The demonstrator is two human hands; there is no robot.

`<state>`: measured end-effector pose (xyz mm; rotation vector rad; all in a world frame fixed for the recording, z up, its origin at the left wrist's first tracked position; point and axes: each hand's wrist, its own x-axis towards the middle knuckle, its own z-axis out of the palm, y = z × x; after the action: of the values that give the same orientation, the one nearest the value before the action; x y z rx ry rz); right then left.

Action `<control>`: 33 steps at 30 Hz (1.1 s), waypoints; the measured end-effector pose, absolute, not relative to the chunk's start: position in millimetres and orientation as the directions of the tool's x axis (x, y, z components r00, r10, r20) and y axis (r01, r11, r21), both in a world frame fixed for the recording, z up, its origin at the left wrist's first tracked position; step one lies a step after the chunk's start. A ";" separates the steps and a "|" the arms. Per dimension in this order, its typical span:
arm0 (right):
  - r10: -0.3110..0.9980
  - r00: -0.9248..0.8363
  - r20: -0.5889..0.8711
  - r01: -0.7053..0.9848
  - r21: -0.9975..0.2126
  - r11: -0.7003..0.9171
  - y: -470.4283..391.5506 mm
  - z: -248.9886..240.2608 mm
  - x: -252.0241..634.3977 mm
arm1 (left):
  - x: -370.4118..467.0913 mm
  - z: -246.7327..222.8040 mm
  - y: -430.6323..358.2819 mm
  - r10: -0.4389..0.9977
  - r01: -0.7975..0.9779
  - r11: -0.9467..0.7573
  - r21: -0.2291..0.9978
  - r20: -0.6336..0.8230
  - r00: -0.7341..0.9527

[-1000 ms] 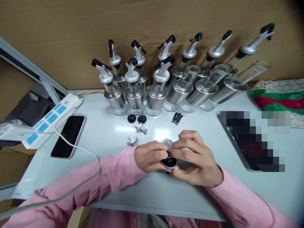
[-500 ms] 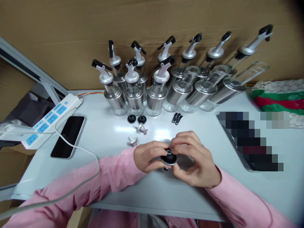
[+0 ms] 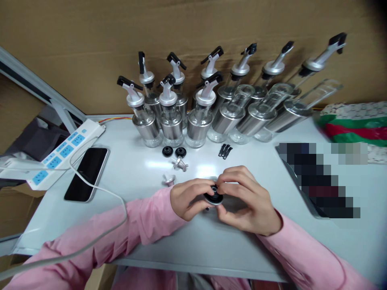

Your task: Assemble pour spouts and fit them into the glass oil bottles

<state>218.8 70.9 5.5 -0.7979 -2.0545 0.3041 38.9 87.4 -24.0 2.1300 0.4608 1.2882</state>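
Between both hands is a bottle pourer point(image 3: 214, 197), turned so its black ringed stopper faces up, with a silver rim below. My left hand point(image 3: 191, 197) is closed on its left side, fingertips at the black rings and thumb beneath. My right hand point(image 3: 246, 201) pinches it from the right, thumb at the rim and fingers on the stopper. Beyond my left hand lie two silver pourer spouts, the nearer spout point(image 3: 169, 180) and the farther spout point(image 3: 180, 163). Two black stoppers, the left stopper point(image 3: 167, 151) and the right stopper point(image 3: 180, 152), and several small black levers point(image 3: 225, 151) rest behind.
Several glass-and-steel oil bottles point(image 3: 199, 127) line the back, many fitted with pourers; the front right bottles point(image 3: 231, 114) have bare necks. On the left are a power strip point(image 3: 66, 151), a phone point(image 3: 87, 173) and a white cable point(image 3: 113, 193). A patterned bag point(image 3: 356, 121) lies right.
The pourer in my hands has shifted slightly up and left and tilted a little. My right thumb has moved slightly left with it; the other things stay put.
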 end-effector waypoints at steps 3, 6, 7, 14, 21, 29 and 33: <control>0.634 -0.411 0.655 0.420 -0.481 0.770 71.3 5.5 219.3 | 37.9 -22.9 86.7 0.565 -0.006 -0.764 0.645 0.674 0.475; 0.637 -0.418 0.647 0.414 -0.489 0.768 71.8 6.6 218.8 | 36.4 -22.7 87.2 0.562 -0.001 -0.764 0.645 0.666 0.491; 0.638 -0.420 0.646 0.410 -0.492 0.768 71.9 6.9 218.5 | 36.0 -22.8 87.8 0.558 0.000 -0.765 0.644 0.662 0.501; 0.673 -0.351 0.651 0.397 -0.547 0.737 67.9 8.3 216.3 | 34.9 -25.3 92.2 0.539 -0.099 -0.770 0.630 0.726 0.426; 0.669 -0.323 0.669 0.460 -0.507 0.729 67.5 9.6 216.6 | 33.7 -25.7 90.5 0.574 -0.065 -0.745 0.664 0.688 0.445; 0.626 -0.336 0.704 0.472 -0.449 0.759 68.7 10.3 217.4 | 34.2 -27.9 93.3 0.509 -0.150 -0.753 0.641 0.711 0.485; 0.605 -0.352 0.714 0.460 -0.430 0.777 68.7 9.8 217.5 | 33.7 -26.2 93.6 0.504 -0.155 -0.750 0.644 0.707 0.497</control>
<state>217.5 68.7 9.8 -0.7977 -2.0089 0.1898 33.7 93.6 -26.2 2.0780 0.2847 1.2757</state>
